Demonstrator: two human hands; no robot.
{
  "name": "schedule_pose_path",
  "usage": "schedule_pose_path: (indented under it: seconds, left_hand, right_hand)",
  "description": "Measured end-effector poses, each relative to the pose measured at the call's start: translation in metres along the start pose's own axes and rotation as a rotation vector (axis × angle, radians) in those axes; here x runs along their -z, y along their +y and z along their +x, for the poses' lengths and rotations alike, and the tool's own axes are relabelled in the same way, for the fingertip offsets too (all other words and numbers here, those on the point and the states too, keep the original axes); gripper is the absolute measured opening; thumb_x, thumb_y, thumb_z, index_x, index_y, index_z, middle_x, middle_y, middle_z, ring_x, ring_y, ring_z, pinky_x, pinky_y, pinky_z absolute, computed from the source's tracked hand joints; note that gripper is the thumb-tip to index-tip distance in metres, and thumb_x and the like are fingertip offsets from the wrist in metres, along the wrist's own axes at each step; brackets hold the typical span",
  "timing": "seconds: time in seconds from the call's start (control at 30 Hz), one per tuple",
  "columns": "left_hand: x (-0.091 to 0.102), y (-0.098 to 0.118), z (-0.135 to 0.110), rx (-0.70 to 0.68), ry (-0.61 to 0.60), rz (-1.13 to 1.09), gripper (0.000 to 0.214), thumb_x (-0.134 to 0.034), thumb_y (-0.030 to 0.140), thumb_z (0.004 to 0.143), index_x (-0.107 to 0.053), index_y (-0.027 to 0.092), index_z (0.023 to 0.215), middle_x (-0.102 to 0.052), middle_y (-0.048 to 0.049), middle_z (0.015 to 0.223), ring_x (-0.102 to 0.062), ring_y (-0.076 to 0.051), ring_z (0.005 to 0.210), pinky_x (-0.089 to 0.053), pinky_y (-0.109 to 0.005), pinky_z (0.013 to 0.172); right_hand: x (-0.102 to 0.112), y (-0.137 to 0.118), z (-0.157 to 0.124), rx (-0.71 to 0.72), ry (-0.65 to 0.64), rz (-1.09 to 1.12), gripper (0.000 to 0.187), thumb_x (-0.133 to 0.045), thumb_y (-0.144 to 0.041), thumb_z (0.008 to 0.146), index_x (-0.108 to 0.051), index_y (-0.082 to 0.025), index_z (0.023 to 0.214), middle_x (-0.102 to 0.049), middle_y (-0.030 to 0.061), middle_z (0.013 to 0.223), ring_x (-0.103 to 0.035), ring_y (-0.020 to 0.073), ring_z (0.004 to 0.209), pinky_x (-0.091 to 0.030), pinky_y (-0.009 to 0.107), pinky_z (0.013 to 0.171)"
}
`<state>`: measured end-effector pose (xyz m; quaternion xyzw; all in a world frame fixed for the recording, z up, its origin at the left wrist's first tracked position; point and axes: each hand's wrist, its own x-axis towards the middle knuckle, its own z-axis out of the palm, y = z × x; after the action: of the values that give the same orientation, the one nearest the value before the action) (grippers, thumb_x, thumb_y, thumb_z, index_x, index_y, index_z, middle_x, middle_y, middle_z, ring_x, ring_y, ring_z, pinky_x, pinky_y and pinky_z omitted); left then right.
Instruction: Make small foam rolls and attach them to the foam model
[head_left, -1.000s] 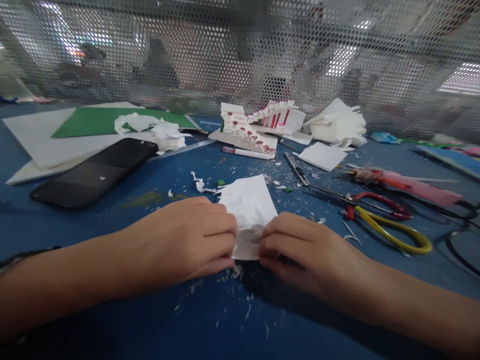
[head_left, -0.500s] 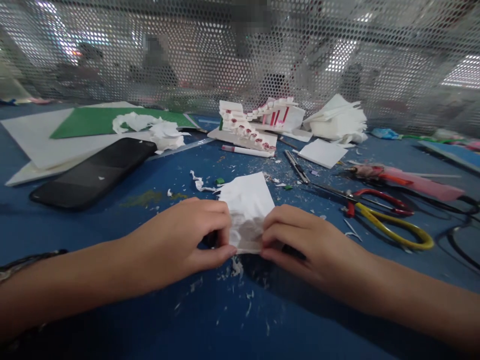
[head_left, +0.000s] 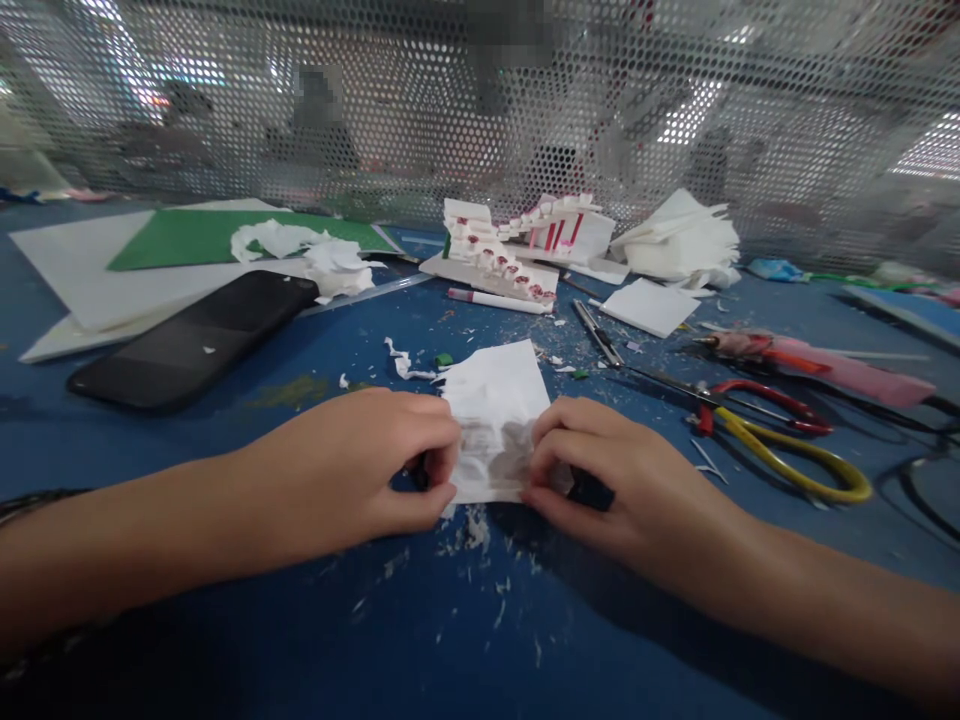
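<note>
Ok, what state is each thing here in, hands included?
Left hand: fingers curled, pinching the sheet's left edge
Right hand: pinching its lower right corner
Small white sheet: creased, ragged on the left
Phone: lying flat, screen dark
Scissors: lying down, blades apparently closed
Green sheet: flat, partly covered
Crumpled paper: bunched up
Table: littered with scraps

No readable text or labels.
</note>
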<state>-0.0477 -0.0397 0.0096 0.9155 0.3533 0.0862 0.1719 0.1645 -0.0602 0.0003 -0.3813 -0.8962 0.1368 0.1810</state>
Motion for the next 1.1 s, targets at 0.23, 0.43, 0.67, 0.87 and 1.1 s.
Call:
schedule_pose_path:
  seconds: [0.23,0.43,0.67,0.87,1.1]
  left_hand:
    - [0.005,0.007,0.0,-0.379,0.008,0.155,0.026,-0.049,0.003,0.071,-0.058,0.018,0.09,-0.06,-0.0031,0.094,-0.054,-0.015,0.081,-0.038,-0.025,0.073]
    - [-0.009,0.006,0.002,-0.411,0.111,0.205,0.014,-0.047,0.017,0.081,-0.06,0.015,0.083,-0.061,-0.0047,0.08,-0.055,-0.016,0.072,-0.04,-0.026,0.066]
    - [-0.012,0.006,0.008,-0.324,0.141,0.251,0.015,-0.051,0.026,0.081,-0.061,0.018,0.088,-0.06,-0.0013,0.072,-0.056,-0.015,0.062,-0.036,-0.023,0.051]
    - [-0.016,0.013,0.015,-0.284,0.219,0.259,0.012,-0.054,0.027,0.079,-0.061,0.017,0.074,-0.059,0.0002,0.068,-0.054,-0.014,0.06,-0.033,-0.022,0.052]
    - [-0.016,0.018,0.016,-0.25,0.289,0.02,0.014,-0.052,0.022,0.08,-0.061,0.016,0.071,-0.06,0.0007,0.07,-0.054,-0.01,0.066,-0.037,-0.019,0.058]
  right_hand:
    - [0.005,0.002,0.002,0.082,-0.076,-0.039,0.01,-0.047,-0.011,0.078,-0.056,-0.016,0.078,-0.054,0.0038,0.08,-0.048,0.0125,0.075,-0.039,0.023,0.065]
    - [0.012,0.007,0.001,0.185,-0.128,0.007,0.011,-0.048,-0.015,0.081,-0.059,-0.015,0.078,-0.055,0.0042,0.083,-0.051,0.0098,0.078,-0.04,0.019,0.068]
    - [0.02,0.006,0.002,0.214,-0.177,-0.056,0.012,-0.05,-0.016,0.08,-0.061,-0.014,0.08,-0.059,0.0048,0.085,-0.056,0.0102,0.076,-0.043,0.021,0.068]
    - [0.011,0.003,0.002,0.33,-0.052,-0.338,0.02,-0.042,-0.015,0.083,-0.06,-0.011,0.077,-0.061,0.0072,0.076,-0.055,0.0136,0.068,-0.044,0.024,0.06]
    - [0.007,-0.005,-0.002,0.256,0.11,-0.299,0.022,-0.036,-0.018,0.086,-0.055,-0.012,0.077,-0.059,0.0062,0.072,-0.053,0.0136,0.066,-0.043,0.025,0.058]
